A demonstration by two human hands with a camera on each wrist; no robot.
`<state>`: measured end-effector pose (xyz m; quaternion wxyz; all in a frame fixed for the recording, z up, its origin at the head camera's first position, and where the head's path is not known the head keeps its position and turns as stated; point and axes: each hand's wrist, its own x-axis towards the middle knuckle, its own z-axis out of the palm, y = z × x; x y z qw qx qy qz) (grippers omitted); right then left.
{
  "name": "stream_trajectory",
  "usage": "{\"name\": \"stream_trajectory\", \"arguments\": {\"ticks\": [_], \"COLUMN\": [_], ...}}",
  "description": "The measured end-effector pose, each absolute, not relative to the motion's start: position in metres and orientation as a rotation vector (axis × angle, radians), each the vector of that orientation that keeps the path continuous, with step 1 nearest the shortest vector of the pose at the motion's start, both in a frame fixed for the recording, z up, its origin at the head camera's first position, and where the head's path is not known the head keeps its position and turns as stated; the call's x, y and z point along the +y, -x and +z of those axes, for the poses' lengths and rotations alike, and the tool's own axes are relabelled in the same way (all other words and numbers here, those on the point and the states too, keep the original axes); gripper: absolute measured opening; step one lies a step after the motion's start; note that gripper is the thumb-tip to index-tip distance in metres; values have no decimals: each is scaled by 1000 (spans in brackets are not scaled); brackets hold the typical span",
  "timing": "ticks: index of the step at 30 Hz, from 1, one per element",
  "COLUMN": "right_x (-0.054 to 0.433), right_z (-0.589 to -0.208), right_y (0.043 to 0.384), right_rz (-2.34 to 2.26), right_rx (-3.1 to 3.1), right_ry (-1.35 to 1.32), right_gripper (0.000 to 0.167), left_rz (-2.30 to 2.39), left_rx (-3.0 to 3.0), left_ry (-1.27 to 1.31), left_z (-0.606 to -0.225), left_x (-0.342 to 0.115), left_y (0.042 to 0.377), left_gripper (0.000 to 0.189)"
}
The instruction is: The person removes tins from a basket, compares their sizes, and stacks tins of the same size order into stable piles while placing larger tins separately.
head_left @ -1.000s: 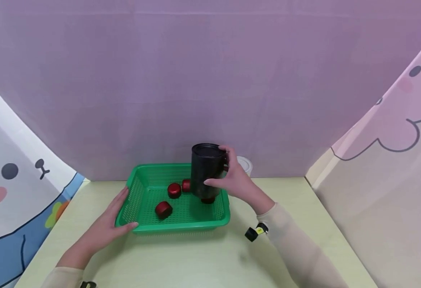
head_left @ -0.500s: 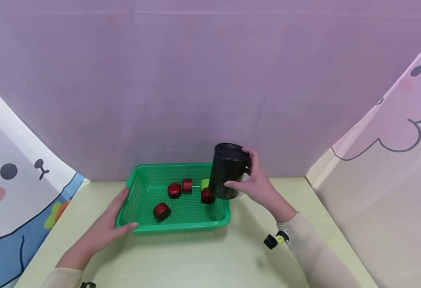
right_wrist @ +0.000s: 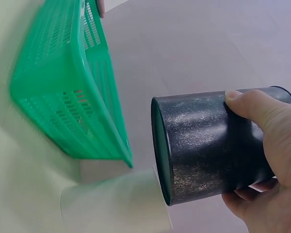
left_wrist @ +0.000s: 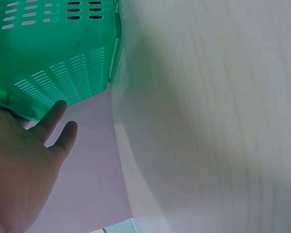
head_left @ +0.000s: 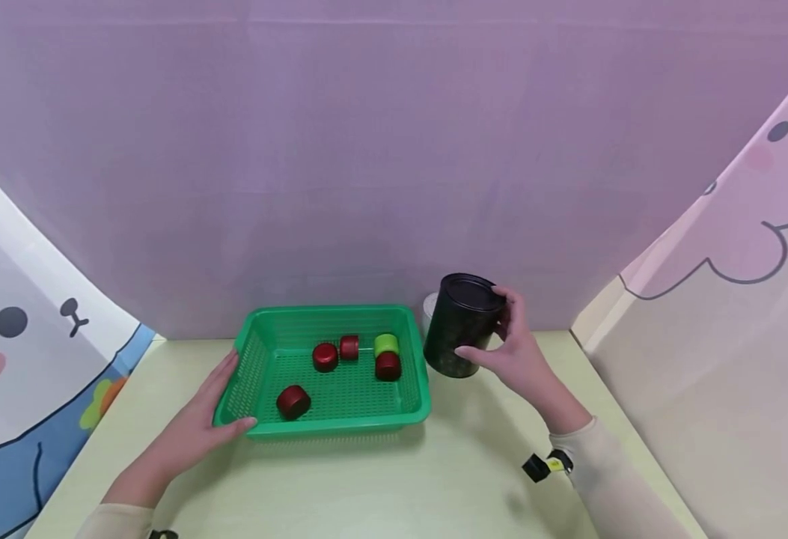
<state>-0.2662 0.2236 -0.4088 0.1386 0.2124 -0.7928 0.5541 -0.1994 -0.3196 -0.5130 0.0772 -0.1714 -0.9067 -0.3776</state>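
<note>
My right hand [head_left: 524, 363] grips a black lidded tin [head_left: 459, 329] from its right side, thumb in front and fingers behind. It leans slightly, just right of a green plastic basket [head_left: 340, 427]. In the right wrist view the tin [right_wrist: 213, 145] hangs above the table surface. My left hand [head_left: 185, 438] rests at the basket's left end, thumb along the front rim and fingers extended along the side. Inside the basket lie several small dark red cylinders [head_left: 293, 402] and a lime green one [head_left: 386, 343]. The left wrist view shows extended fingers [left_wrist: 53, 121] beside the basket wall.
A white cylindrical can [right_wrist: 116, 204] stands behind the black tin, close to the basket's right end. The pale table [head_left: 367, 486] runs back to a purple curtain [head_left: 394, 165]. Printed cloth panels [head_left: 724, 359] flank both sides.
My right hand has carried the black tin rightward from over the basket to beside it, uncovering the lime green cylinder. One red cylinder has shifted toward the front left. The left hand stays put.
</note>
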Motion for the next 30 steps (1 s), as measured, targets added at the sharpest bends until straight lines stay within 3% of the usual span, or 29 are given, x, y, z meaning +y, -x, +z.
{"name": "stream_trajectory", "arguments": {"ticks": [30], "right_x": [282], "right_z": [-449], "right_y": [291], "right_rz": [1345], "right_rx": [-2171], "right_ry": [-433], "right_gripper": [118], "left_rz": [-1130], "left_rx": [-2728], "left_ry": [507], "left_z": [-508], "left_x": [-317], "left_y": [196], "left_gripper": [112]}}
